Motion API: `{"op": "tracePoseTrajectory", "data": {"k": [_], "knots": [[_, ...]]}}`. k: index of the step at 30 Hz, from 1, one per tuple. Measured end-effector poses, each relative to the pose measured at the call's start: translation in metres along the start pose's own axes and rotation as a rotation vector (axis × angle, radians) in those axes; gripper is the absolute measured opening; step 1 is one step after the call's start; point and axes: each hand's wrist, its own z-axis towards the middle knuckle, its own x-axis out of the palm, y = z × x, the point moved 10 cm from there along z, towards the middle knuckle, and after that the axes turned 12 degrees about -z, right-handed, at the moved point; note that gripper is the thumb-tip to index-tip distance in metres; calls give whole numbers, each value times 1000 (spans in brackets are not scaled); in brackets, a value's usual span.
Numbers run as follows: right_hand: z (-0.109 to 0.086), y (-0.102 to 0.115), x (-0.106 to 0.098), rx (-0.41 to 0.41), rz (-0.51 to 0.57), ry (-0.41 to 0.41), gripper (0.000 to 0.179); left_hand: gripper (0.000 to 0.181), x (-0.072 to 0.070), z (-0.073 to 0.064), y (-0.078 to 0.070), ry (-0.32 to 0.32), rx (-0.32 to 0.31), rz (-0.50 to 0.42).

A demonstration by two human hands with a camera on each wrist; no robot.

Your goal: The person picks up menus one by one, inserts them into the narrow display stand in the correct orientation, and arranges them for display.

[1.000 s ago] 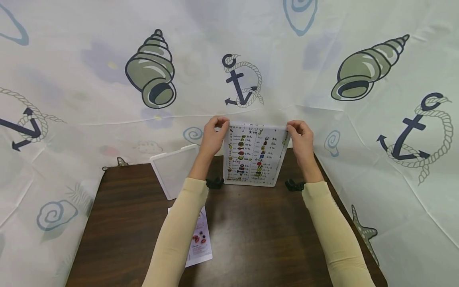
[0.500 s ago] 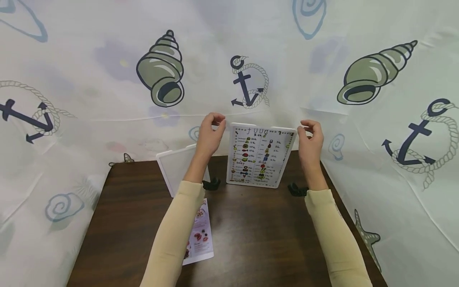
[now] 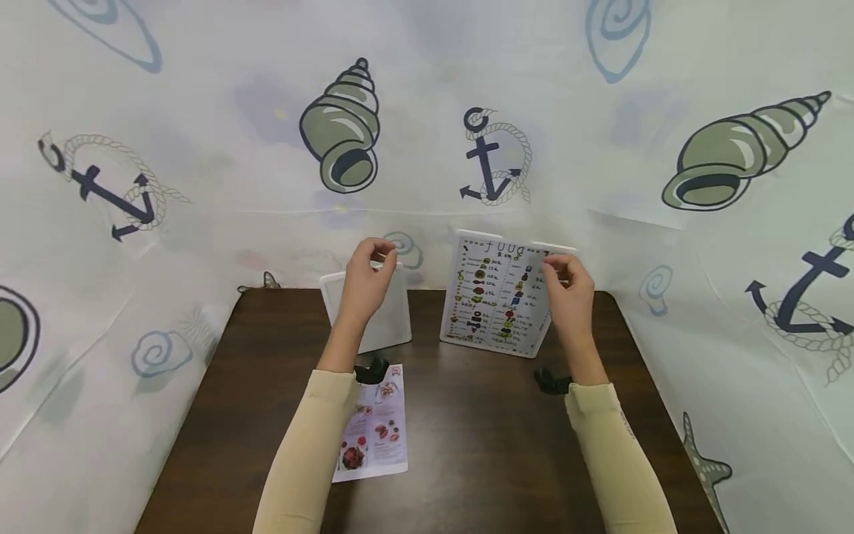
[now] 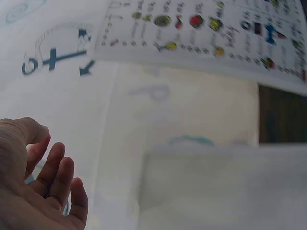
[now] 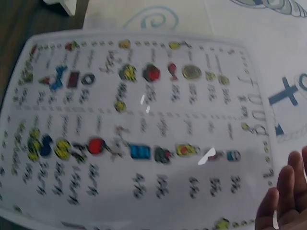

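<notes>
A brown table (image 3: 480, 445) holds an upright menu board (image 3: 500, 297), a white panel (image 3: 390, 315) to the board's left, a leaflet (image 3: 376, 434) front-left of it.

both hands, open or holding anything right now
Left hand: open, fingers loosely curled, holding nothing.
Right hand: open, holding nothing, near the white rectangular menu board.

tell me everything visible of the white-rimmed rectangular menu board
The white-rimmed rectangular menu board has rounded corners, a recess in its top edge and a smooth, plastic-looking face with glints in the right wrist view. Small coloured drawings, handwritten labels and numbers fill two columns split by a dashed line. It stands roughly upright, its lower edge on the dark brown wooden table; any rear support is hidden. The right grip overlaps it in the head view, but contact is unclear.
</notes>
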Motion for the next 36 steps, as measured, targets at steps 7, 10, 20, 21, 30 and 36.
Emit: {"op": "tracePoseTrajectory", "data": {"k": [7, 10, 20, 21, 30, 36], "knots": [[-19, -37, 49, 46, 24, 158, 29, 26, -52, -49, 26, -99, -111, 73], [-35, -46, 70, 43, 0, 236, 31, 23, -72, -70, 40, -145, -152, 71], [-104, -85, 146, 188, -118, 476, 34, 28, -127, -140, 99, -169, -395, 194], [-113, -89, 155, 209, -119, 504, 34, 30, -134, -148, 107, -161, -440, 223], [-175, -117, 204, 334, -107, 652, 38, 37, -143, -201, 163, -131, -643, 332], [-205, -123, 224, 379, -114, 718, 42, 35, -134, -223, 178, -165, -677, 336]]}}
